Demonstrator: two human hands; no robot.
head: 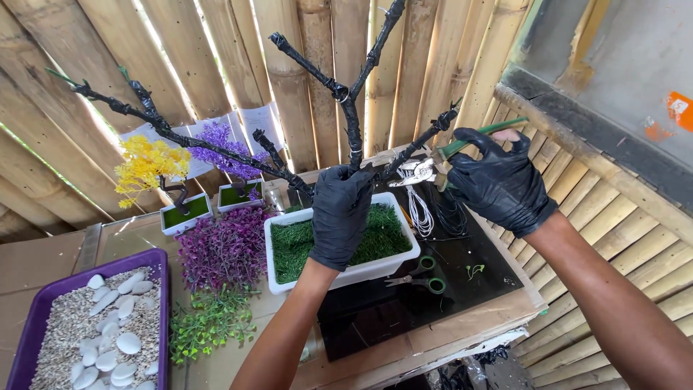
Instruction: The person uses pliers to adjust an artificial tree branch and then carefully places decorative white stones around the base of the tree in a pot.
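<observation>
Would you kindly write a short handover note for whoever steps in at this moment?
Left hand: gloved, closed around the black-wrapped trunk standing in the white tray of green turf.
Right hand: gloved, holding green-handled pliers at a right-side branch tip.
Done: the branches appear wrapped.
Left: all branches bare; purple foliage and green sprigs lie unused on the table.

A small craft workshop in a bamboo-walled hut [303, 87]: the cluttered table [433, 332] carries white rectangular planters of fake grass [289, 253], a purple tray of gravel and white pebbles [43, 303], loose purple plastic foliage [224, 249], and green-handled scissors [419, 278].
</observation>
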